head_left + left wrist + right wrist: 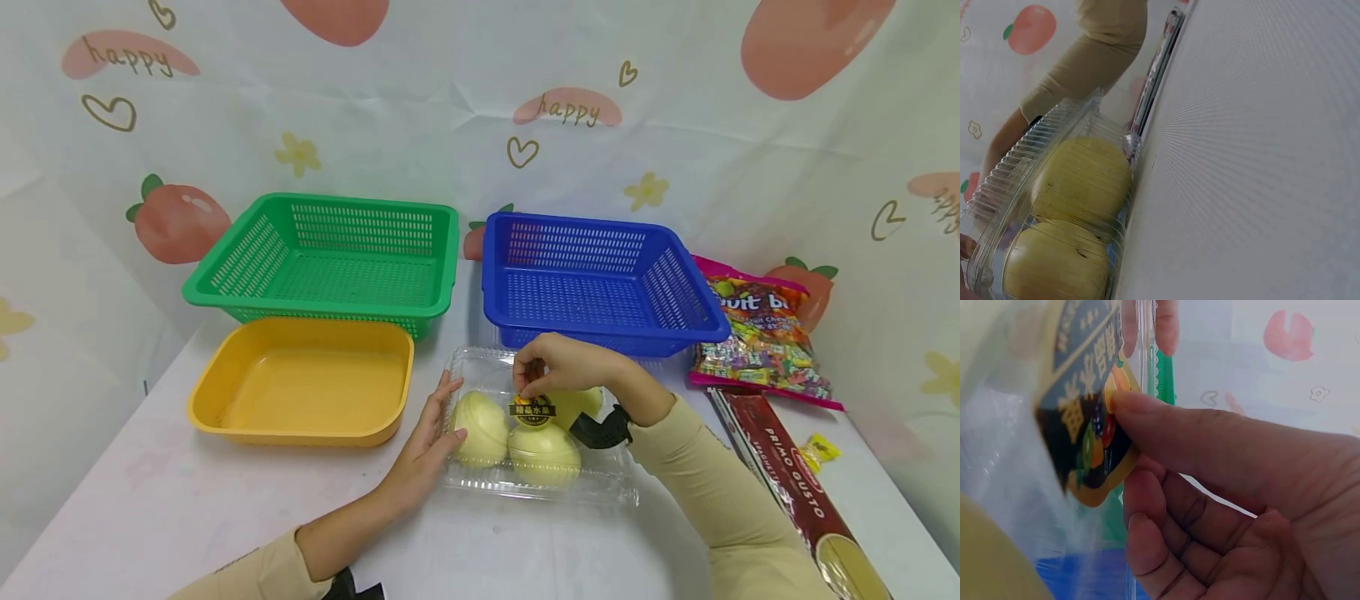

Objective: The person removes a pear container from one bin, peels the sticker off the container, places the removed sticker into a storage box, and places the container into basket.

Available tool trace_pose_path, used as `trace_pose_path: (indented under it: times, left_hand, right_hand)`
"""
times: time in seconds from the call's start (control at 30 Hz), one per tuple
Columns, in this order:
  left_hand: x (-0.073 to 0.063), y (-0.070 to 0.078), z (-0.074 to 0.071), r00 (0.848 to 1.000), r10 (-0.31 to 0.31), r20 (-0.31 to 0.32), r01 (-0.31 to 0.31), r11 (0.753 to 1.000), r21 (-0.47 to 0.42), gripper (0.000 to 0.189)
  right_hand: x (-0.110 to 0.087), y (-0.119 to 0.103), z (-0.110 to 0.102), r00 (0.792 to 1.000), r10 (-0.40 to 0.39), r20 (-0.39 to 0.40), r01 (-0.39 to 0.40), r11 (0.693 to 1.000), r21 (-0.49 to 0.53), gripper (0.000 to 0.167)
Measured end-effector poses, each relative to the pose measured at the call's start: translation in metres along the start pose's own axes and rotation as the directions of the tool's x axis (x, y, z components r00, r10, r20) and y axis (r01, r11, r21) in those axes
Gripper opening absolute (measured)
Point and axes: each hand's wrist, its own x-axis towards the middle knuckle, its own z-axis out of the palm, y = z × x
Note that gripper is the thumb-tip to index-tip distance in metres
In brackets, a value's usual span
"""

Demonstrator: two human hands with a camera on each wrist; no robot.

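Note:
A clear plastic clamshell box [600,487] sits on the table, holding three pale yellow round fruits [543,458]. On its lid is a black and gold fruit sticker [532,412] with Chinese lettering. My right hand [570,364] pinches the sticker's edge between thumb and index finger; in the right wrist view the sticker [1085,406] tilts up beside the thumb. My left hand [423,450] rests along the box's left side, fingers extended and thumb over the lid edge. From the left wrist, two fruits [1082,181] show through the box wall.
A green basket [450,275] and a blue basket [600,337] stand at the back. Left of the box is a yellow basin [300,437]. On the right lie a fruit candy bag [757,333], a spaghetti packet [795,475] and a yellow wrapped candy [821,450].

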Motion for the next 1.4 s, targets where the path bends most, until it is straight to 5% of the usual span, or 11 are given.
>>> trace_pose_path:
  times: [1.4]
  left_hand:
    - [0.000,0.001,0.000,1.000,0.000,0.004,0.000,1.000,-0.002,0.058]
  right_hand:
    - [-0.006,0.017,0.003,0.997,-0.073,-0.037,0.078,0.988,0.131,0.005]
